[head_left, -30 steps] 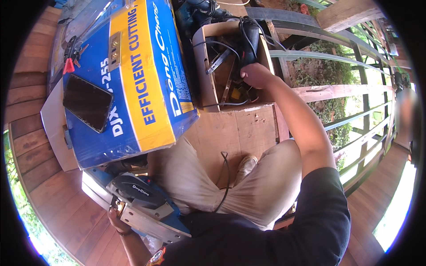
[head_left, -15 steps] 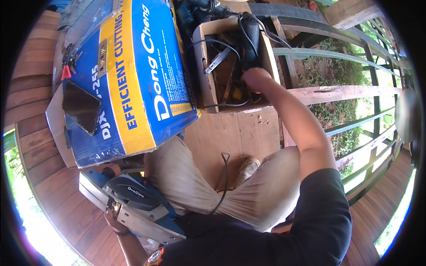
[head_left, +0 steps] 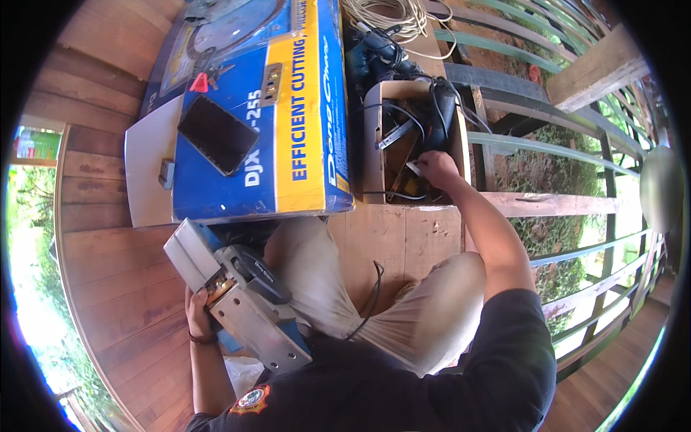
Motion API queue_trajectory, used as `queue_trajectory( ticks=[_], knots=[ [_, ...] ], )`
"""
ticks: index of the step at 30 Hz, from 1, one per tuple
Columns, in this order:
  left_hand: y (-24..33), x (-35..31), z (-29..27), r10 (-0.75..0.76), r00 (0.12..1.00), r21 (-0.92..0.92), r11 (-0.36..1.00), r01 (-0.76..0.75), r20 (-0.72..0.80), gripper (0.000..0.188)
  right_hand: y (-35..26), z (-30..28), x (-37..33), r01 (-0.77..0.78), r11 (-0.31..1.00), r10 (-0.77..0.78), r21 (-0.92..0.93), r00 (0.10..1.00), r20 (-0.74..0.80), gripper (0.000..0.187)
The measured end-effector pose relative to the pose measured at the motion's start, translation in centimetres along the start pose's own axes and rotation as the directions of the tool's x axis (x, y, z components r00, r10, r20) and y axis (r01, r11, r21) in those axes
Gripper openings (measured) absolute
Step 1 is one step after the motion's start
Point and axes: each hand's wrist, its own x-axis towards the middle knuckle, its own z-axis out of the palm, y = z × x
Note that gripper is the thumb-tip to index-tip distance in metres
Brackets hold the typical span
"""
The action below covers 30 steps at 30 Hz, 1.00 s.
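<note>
An electric planer (head_left: 255,277), dark blue and black with a silver metal sole (head_left: 252,324), rests tilted on my left side by my thigh. My left hand (head_left: 199,311) grips it at the side, its fingers near the brass-coloured part in the sole's gap. At the right, my right hand (head_left: 437,168) reaches into an open cardboard box (head_left: 372,147). Between its closed fingertips is a small pale flat piece (head_left: 414,168) whose kind I cannot make out. Next to this hand in the box lie a black corded power tool (head_left: 442,119), a silver metal tool (head_left: 397,134) and cables.
A large blue and yellow carton (head_left: 299,137) stands ahead on the left. On it lie a dark phone (head_left: 218,135), keys with a red tag (head_left: 199,83) and a drilled metal piece (head_left: 271,84). A pale coiled cable (head_left: 392,20) lies beyond the cardboard box; wooden beams (head_left: 547,204) flank the right.
My right hand has drawn back slightly inside the box, and a pale piece now shows at its fingertips. My left hand still holds the planer, now turned steeper. The view has shifted.
</note>
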Motion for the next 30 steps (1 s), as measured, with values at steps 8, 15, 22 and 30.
queue_trajectory(
  ticks=[8, 15, 22, 30],
  knots=[
    [-0.1, 0.8, 1.3, 0.011, 0.999, -0.025, 1.0, -0.01, 0.031, 0.065, -9.2, -9.3, -12.1, 0.108, 0.146, -0.034, 0.983, 0.994, -0.104, 0.019],
    [0.9, 0.7, 3.6, 0.112, 0.98, -0.115, 0.989, -0.093, 0.166, 0.074, -20.8, -6.6, -18.6, 0.217, -0.197, -0.34, 0.956, 0.9, -0.274, 0.03],
    [1.8, 0.4, 4.3, 0.16, 0.96, -0.24, 0.965, -0.104, 0.23, 0.08, -30.0, -5.2, -21.1, 0.226, 0.298, -0.391, 0.927, 0.915, -0.097, 0.023],
    [1.0, -0.3, 4.0, 0.112, 0.973, -0.286, 0.957, -0.051, 0.202, 0.084, -34.6, -5.5, -20.3, 0.359, 0.578, -0.54, 0.732, 0.841, 0.014, 0.031]
  ],
)
